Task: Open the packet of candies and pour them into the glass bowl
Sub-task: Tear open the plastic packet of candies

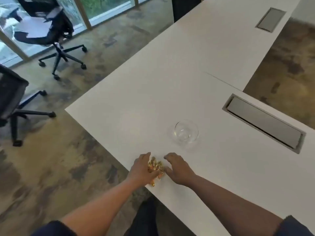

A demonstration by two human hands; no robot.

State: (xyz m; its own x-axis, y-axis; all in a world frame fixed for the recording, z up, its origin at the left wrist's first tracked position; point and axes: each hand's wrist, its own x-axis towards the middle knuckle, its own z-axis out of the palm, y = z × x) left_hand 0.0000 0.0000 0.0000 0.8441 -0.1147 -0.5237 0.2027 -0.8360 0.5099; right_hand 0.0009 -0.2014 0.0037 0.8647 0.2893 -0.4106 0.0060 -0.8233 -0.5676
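The big white surface [170,82] fills the right of the view, with two grey cable hatches [264,122] set into it, and two black office chairs [51,31] stand out on the patterned floor to the left. One glass bowl [186,132] sits upright and empty, toward the middle of the surface. One gold packet of candies [156,167] lies at the near edge, and both hands are on it now!

The left hand [142,169] covers the packet's left side, its grip half curled, fingers [154,173] bent down onto the foil. The right hand [178,167] comes in from the right, grip spread and arched, thumb just touching the packet's right edge; whether it is pinching anything yet cannot be told. The packet's long axis runs from the near edge away into the surface, so the hands flank its two long sides.

Here is the relation that matters: the bowl lies far and right of the packet, apart from it, on the right hand's side. The packet looks unopened, so tearing likely comes first, then a lift up and right.
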